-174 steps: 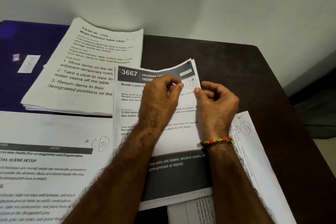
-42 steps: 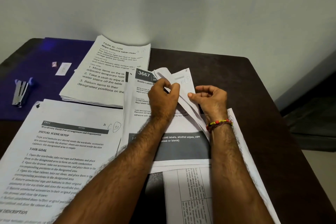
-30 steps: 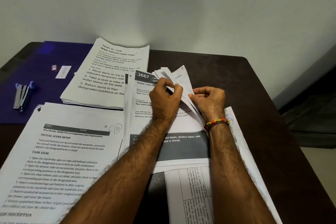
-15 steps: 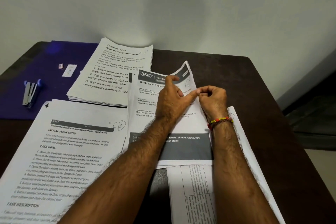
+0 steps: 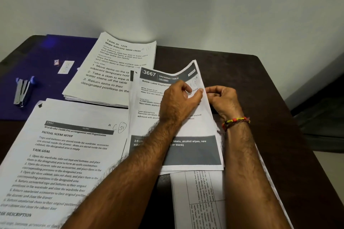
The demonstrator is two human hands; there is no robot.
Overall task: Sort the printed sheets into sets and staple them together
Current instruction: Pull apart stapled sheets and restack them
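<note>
A stack of sheets headed "3667 Dressing Table" (image 5: 149, 98) lies in the middle of the dark table, its top right corner curled up. My left hand (image 5: 178, 102) rests on this stack, thumb and fingers pinching the sheets near their right edge. My right hand (image 5: 221, 100), with a beaded bracelet at the wrist, pinches the same right edge from the outside. A thick "Wipe balcony table clean" stack (image 5: 115, 72) lies behind it to the left. A "Wardrobe Outfit" stack (image 5: 61, 154) is at the front left. A blue-and-metal stapler (image 5: 23, 90) lies at the far left.
A purple mat (image 5: 41, 57) covers the table's left part, with a small staple box (image 5: 56, 62) and a white slip (image 5: 65, 67) on it. More sheets with a printed table (image 5: 199, 201) stick out under the middle stack. The table's right edge (image 5: 290, 117) is near.
The fanned-up pages of the 3667 stack have been laid back down flat. Both hands have closed in on its right edge. The camera view has shifted slightly.
</note>
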